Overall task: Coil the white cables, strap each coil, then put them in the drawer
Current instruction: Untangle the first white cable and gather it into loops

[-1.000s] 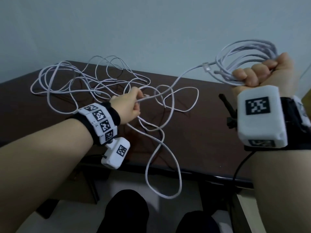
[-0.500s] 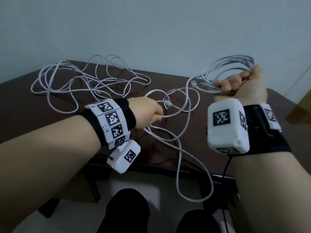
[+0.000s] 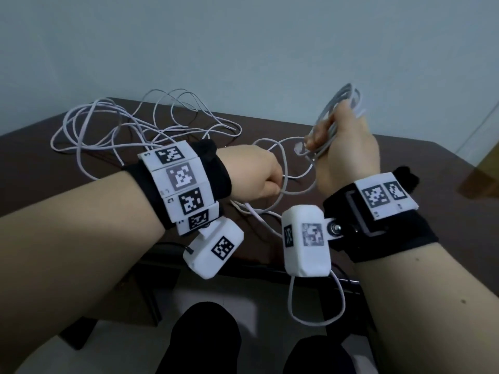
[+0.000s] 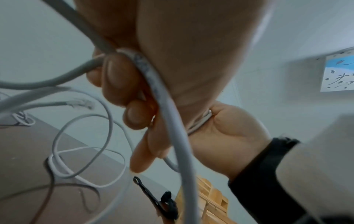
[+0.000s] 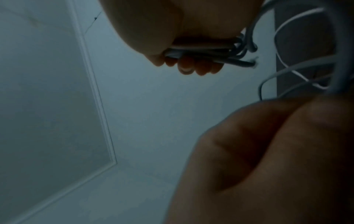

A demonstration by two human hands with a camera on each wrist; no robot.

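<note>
Both fists have closed in: right hand (image 3: 348, 155) grips coil (image 3: 339, 103), left hand (image 3: 256, 176) pinches cable (image 4: 172, 136).

A plain room, perhaps a home office: dark wooden desk (image 3: 405, 168), bare pale wall (image 3: 243, 49), wooden shelving (image 4: 212, 201).

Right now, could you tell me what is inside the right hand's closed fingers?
The right hand grips a coil of white cable; loops stick out above the fist. How many turns lie inside is hidden by the fingers.

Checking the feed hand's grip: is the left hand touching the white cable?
Touching. The left wrist view shows the left hand fingers curled round the white cable.
</note>
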